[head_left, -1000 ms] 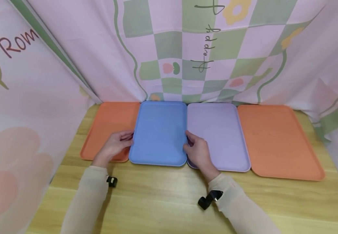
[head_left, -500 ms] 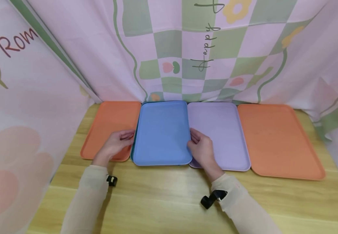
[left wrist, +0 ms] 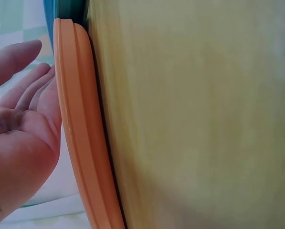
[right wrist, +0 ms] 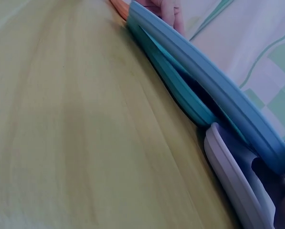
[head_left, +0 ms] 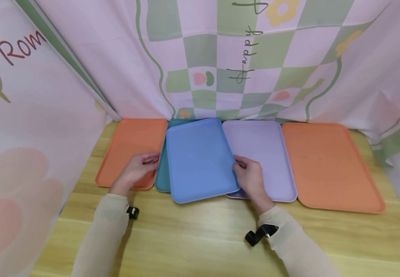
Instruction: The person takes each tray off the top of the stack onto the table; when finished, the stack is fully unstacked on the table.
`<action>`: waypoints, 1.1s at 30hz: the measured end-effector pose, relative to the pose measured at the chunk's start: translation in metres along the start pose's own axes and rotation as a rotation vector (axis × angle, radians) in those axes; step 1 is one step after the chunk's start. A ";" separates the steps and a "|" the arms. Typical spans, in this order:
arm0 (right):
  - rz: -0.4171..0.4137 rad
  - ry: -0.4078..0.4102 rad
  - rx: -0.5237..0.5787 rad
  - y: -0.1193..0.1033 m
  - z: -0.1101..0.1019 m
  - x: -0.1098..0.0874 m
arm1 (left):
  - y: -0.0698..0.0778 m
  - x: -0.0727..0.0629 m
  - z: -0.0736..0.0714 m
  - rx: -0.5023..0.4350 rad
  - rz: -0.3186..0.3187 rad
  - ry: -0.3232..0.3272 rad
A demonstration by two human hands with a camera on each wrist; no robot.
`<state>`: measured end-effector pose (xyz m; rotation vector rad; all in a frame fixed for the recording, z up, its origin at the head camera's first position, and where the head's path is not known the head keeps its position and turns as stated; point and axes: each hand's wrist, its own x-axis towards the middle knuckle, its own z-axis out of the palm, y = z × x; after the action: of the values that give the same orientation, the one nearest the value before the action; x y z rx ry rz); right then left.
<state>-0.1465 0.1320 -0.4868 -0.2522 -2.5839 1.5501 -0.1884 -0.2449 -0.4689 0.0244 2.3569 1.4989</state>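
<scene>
My right hand point(head_left: 250, 175) pinches the right edge of a blue tray point(head_left: 201, 159), which is turned askew. In the right wrist view the blue tray's near rim point(right wrist: 214, 88) is raised at my hand's end, apart from the teal tray point(right wrist: 180, 90) below. That teal tray point(head_left: 163, 169) shows along the blue tray's left and top. The blue tray also overlaps the purple tray point(head_left: 265, 154). My left hand point(head_left: 135, 171) hovers over the left orange tray point(head_left: 139, 138), near the teal tray's edge. In the left wrist view its thumb and fingers are apart, holding nothing.
Another orange tray point(head_left: 331, 165) lies at the right end of the row. The trays rest on a wooden table point(head_left: 193, 234) and reach back to a patterned curtain point(head_left: 203, 50). More curtain point(head_left: 40, 127) hangs along the left side.
My right hand has moved right, drawing the blue tray with it and turning it askew. The teal tray beneath has come into view. My left hand has stayed nearly still.
</scene>
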 end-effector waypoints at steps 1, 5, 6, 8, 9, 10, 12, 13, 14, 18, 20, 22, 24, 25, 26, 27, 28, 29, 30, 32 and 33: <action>-0.001 0.015 -0.007 0.001 -0.002 0.001 | 0.000 0.000 0.000 -0.001 0.000 -0.001; 0.013 0.044 0.001 0.003 -0.008 0.004 | 0.001 0.000 0.000 0.003 0.001 -0.004; 0.017 0.048 0.006 0.004 -0.009 0.004 | 0.002 0.000 0.000 0.003 0.003 -0.005; 0.025 0.046 0.016 0.005 -0.012 0.005 | 0.002 0.000 -0.001 0.010 0.006 -0.005; 0.030 0.043 0.018 0.005 -0.014 0.006 | 0.002 0.000 -0.001 0.015 0.005 -0.005; 0.035 0.039 0.021 0.006 -0.015 0.006 | 0.002 0.000 -0.001 0.018 0.003 -0.004; 0.046 0.031 0.026 0.008 -0.018 0.007 | 0.002 0.000 -0.001 0.024 0.003 -0.003; 0.054 0.023 0.029 0.009 -0.020 0.008 | 0.001 0.000 -0.001 0.025 0.003 -0.003; 0.064 0.017 0.029 0.009 -0.022 0.008 | 0.001 0.000 -0.001 0.024 0.006 -0.005; 0.080 -0.003 0.036 0.011 -0.032 0.012 | 0.000 0.000 0.000 0.012 0.015 -0.002; 0.086 -0.017 0.041 0.012 -0.039 0.013 | 0.000 0.001 0.001 0.014 0.011 0.000; 0.085 -0.033 0.048 0.014 -0.046 0.015 | 0.000 0.001 0.001 0.019 0.006 0.003; 0.103 -0.067 0.054 0.016 -0.053 0.017 | 0.000 0.001 0.002 0.033 0.000 0.005; 0.113 -0.084 0.057 0.016 -0.057 0.018 | 0.000 0.001 0.001 0.034 -0.001 0.006; 0.116 -0.101 0.057 0.017 -0.061 0.019 | 0.001 0.001 0.001 0.035 0.000 0.007; 0.118 -0.115 0.058 0.018 -0.065 0.020 | 0.001 0.000 0.001 0.039 0.000 0.009; 0.114 -0.129 0.059 0.018 -0.069 0.022 | 0.001 0.000 0.001 0.040 -0.001 0.012; 0.108 -0.143 0.060 0.019 -0.073 0.023 | 0.001 0.000 0.001 0.039 0.001 0.011; 0.098 -0.153 0.062 0.019 -0.077 0.024 | 0.002 -0.001 0.001 0.036 0.003 0.010; 0.085 -0.178 0.058 0.020 -0.084 0.027 | 0.002 -0.001 0.001 0.027 0.002 0.012; 0.080 -0.190 0.057 0.020 -0.088 0.028 | 0.003 -0.001 0.001 0.029 0.003 0.011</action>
<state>-0.1560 0.2227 -0.4628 -0.2144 -2.6951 1.7526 -0.1874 -0.2428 -0.4666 0.0267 2.3882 1.4706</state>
